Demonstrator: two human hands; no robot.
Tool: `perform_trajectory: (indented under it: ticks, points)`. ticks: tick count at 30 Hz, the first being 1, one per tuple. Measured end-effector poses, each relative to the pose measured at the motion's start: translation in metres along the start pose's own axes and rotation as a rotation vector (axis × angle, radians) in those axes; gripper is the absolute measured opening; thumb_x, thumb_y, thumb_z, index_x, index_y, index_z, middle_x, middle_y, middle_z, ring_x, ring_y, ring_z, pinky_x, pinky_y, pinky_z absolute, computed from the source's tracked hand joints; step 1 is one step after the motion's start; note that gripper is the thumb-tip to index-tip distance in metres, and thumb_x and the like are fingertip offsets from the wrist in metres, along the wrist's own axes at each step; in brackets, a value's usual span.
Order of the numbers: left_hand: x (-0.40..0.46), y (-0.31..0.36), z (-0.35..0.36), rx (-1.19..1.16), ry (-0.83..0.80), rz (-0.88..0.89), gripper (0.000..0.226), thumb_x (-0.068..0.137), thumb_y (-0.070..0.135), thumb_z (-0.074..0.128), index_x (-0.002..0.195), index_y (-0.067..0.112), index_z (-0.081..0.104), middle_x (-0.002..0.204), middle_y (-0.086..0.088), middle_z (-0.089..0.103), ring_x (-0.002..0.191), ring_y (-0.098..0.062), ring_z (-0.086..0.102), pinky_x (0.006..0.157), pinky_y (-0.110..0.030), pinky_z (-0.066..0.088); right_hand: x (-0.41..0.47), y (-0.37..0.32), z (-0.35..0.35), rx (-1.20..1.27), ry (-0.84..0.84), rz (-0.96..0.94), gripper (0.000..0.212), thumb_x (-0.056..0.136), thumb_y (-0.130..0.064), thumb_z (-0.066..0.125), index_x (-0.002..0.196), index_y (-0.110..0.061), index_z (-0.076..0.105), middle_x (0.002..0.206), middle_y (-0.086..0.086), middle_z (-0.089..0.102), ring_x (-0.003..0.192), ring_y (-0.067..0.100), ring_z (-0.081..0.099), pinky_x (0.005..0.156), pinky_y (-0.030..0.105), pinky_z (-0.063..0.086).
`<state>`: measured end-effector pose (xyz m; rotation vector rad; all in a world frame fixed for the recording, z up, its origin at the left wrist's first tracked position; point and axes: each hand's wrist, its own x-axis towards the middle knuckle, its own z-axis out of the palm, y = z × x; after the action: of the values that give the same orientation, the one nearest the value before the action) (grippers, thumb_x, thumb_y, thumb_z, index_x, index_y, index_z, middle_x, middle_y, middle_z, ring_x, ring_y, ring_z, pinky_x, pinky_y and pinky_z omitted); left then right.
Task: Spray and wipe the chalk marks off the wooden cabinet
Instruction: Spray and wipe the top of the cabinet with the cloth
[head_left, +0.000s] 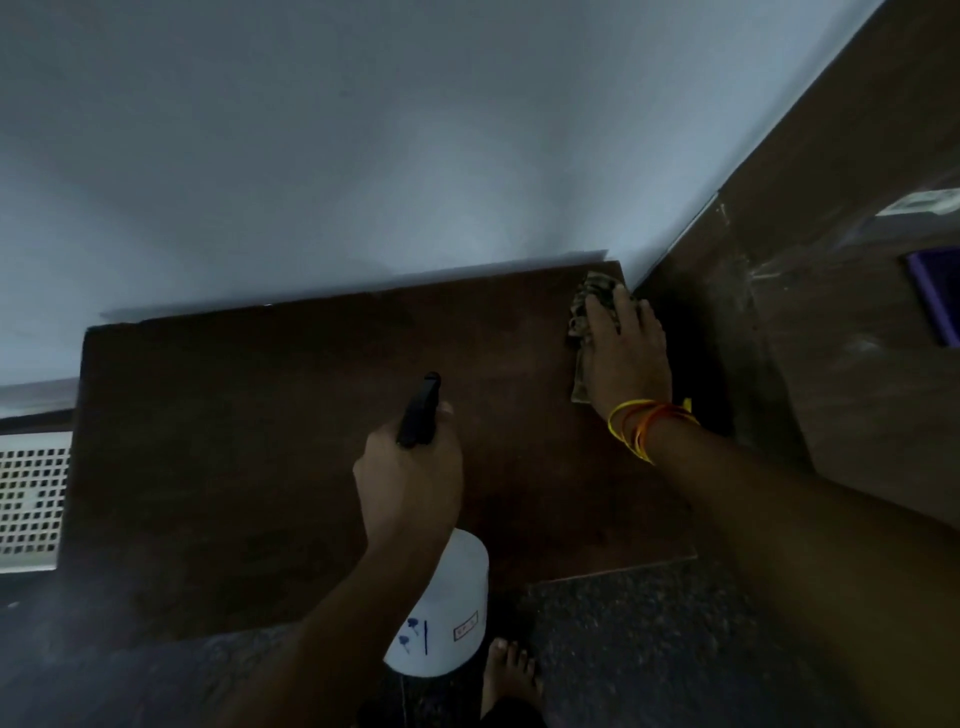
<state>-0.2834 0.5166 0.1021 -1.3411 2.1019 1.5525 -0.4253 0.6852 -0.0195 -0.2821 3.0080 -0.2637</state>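
Observation:
The dark wooden cabinet (270, 441) fills the middle of the view, its top seen from above against a pale wall. My left hand (410, 478) grips the black head of a white spray bottle (447, 613), nozzle pointing toward the far edge. My right hand (626, 358), with yellow and orange threads at the wrist, presses flat on a patterned cloth (584, 322) at the cabinet's far right corner. No chalk marks show clearly in this dim, blurred view.
A taller brown wooden unit (831, 338) stands against the cabinet's right side, with a purple object (932, 296) on it. A white perforated panel (31, 499) sits to the left. My bare foot (511, 675) rests on dark speckled floor (649, 639).

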Motion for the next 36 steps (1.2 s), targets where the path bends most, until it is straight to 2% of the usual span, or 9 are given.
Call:
perform_trajectory:
  ticks: [4,12,17,20,26,32,36]
  points:
    - [0.003,0.003,-0.002,0.003,-0.004,0.000,0.021,0.097,0.036,0.053,0.079,0.025,0.052,0.074,-0.005,0.062,0.063,-0.016,0.060,0.054,-0.027,0.046,0.016,-0.006,-0.002,0.025,0.020,0.001,0.054,0.091,-0.022,0.049,0.143,-0.018,0.036,0.154,0.015,0.024,0.138,0.045,0.021,0.114,0.053,0.019]
    - [0.000,-0.004,-0.017,-0.008,0.046,0.009,0.024,0.096,0.035,0.056,0.075,0.024,0.052,0.069,-0.006,0.061,0.060,-0.019,0.060,0.056,-0.032,0.050,0.005,-0.027,-0.001,0.030,0.031,-0.014,0.054,0.089,-0.020,0.052,0.141,-0.015,0.039,0.152,0.018,0.027,0.137,0.045,0.023,0.113,0.055,0.018]
    - [-0.012,-0.014,-0.036,-0.014,0.051,0.030,0.028,0.097,0.033,0.055,0.071,0.026,0.049,0.068,-0.008,0.060,0.063,-0.024,0.060,0.063,-0.039,0.054,-0.038,-0.078,0.015,0.042,0.019,-0.105,0.054,0.084,-0.020,0.056,0.137,-0.014,0.046,0.148,0.018,0.035,0.132,0.046,0.032,0.108,0.057,0.026]
    - [-0.020,-0.021,-0.055,-0.023,0.047,0.043,0.026,0.097,0.032,0.055,0.072,0.026,0.050,0.071,-0.010,0.062,0.070,-0.031,0.064,0.071,-0.047,0.057,-0.070,-0.110,0.021,0.037,-0.029,-0.146,0.055,0.086,-0.022,0.054,0.139,-0.017,0.042,0.150,0.015,0.032,0.135,0.042,0.030,0.111,0.055,0.025]
    - [-0.033,-0.046,-0.102,-0.061,0.095,0.056,0.027,0.096,0.033,0.056,0.070,0.030,0.048,0.076,-0.011,0.064,0.078,-0.034,0.067,0.076,-0.050,0.057,-0.131,-0.164,0.034,0.076,-0.033,-0.196,0.053,0.083,-0.019,0.064,0.134,-0.014,0.050,0.144,0.017,0.043,0.130,0.044,0.039,0.107,0.057,0.030]
    - [-0.039,-0.089,-0.143,-0.059,0.151,0.083,0.028,0.095,0.035,0.057,0.071,0.023,0.054,0.077,-0.017,0.065,0.073,-0.037,0.065,0.071,-0.049,0.057,-0.175,-0.204,0.046,0.053,-0.055,-0.237,0.053,0.086,-0.022,0.061,0.136,-0.015,0.047,0.146,0.016,0.041,0.132,0.043,0.037,0.109,0.057,0.028]
    - [-0.043,-0.117,-0.162,-0.078,0.181,0.097,0.031,0.095,0.035,0.059,0.068,0.021,0.055,0.066,-0.011,0.060,0.060,-0.026,0.056,0.058,-0.038,0.049,-0.198,-0.226,0.054,0.064,-0.072,-0.268,0.051,0.092,-0.020,0.054,0.141,-0.016,0.040,0.151,0.015,0.032,0.138,0.042,0.027,0.114,0.055,0.022]
